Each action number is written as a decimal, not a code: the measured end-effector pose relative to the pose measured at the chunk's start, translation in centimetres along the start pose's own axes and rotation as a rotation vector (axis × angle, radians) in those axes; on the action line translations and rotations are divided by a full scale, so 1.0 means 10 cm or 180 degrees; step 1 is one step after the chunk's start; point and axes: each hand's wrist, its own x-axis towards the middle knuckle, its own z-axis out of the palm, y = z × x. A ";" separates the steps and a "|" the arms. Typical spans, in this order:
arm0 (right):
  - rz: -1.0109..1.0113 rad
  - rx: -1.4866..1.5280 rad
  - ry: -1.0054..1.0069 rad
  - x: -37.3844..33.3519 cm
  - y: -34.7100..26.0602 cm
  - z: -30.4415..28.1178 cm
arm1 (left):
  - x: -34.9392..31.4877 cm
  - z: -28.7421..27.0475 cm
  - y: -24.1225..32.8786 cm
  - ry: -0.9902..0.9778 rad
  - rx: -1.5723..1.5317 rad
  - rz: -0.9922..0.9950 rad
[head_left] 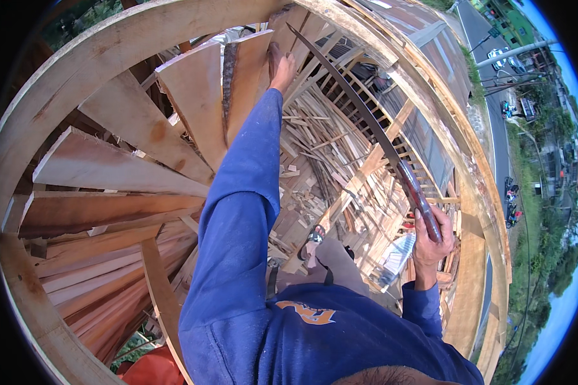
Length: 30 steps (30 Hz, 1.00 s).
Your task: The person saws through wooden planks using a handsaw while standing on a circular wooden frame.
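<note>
Machete clenched in right hand.

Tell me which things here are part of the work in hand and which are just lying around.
In hand: long curved blade held in right hand; upright plank gripped by left hand.
Lying about: wood offcuts; stacked planks; curved rim beam.

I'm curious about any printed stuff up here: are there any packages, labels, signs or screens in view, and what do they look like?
Emblem: on the blue shirt's chest, low in the middle; orange curved shapes with pale edges.
Road sign: far off by the road, top right; small, green, on a pole; too small to tell more.
No packages or screens show.
</note>
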 end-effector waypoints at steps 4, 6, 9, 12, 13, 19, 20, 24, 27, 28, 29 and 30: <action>-0.1426 -0.0491 -0.0102 0.38 -0.15 -0.29 | 0.08 0.13 0.04 -0.0407 -0.0168 -0.0346; -0.1889 -0.0488 -0.0214 0.62 -0.33 -0.32 | 0.22 0.11 -0.22 -0.0383 0.0077 -0.0152; -0.2329 -0.0647 -0.0298 0.91 -0.46 -0.32 | 0.10 0.16 -0.06 -0.0285 0.0112 -0.0172; -0.2650 -0.0656 -0.0587 1.23 -0.63 -0.31 | 0.10 0.06 -0.04 -0.0496 -0.0403 -0.0020; -0.2787 -0.0748 -0.0603 1.29 -0.71 -0.28 | 0.08 0.08 0.01 -0.0490 -0.0483 -0.0107; -0.3190 -0.0753 -0.0708 1.50 -0.86 0.00 | 0.25 0.31 -0.19 0.0299 -0.1251 -0.0901; -0.3178 -0.0832 -0.0718 1.47 -0.86 0.03 | 0.22 0.40 -0.08 0.0387 -0.1219 -0.1095; -0.3005 -0.0999 -0.0833 1.31 -0.88 0.16 | 0.36 0.67 -0.10 0.0397 -0.1239 -0.2026; -0.2906 -0.1160 -0.0942 1.21 -0.91 0.24 | 0.32 0.71 -0.10 0.0610 -0.1237 -0.2182; -0.2812 -0.1304 -0.1171 1.18 -0.91 0.22 | 0.29 0.75 -0.02 0.0644 -0.1342 -0.2258; -0.2725 -0.1415 -0.1391 1.15 -0.93 0.19 | 0.27 0.74 0.01 0.0697 -0.1427 -0.2326; -0.2675 -0.1480 -0.1705 1.14 -0.96 0.17 | 0.26 0.74 0.03 0.0737 -0.1509 -0.2397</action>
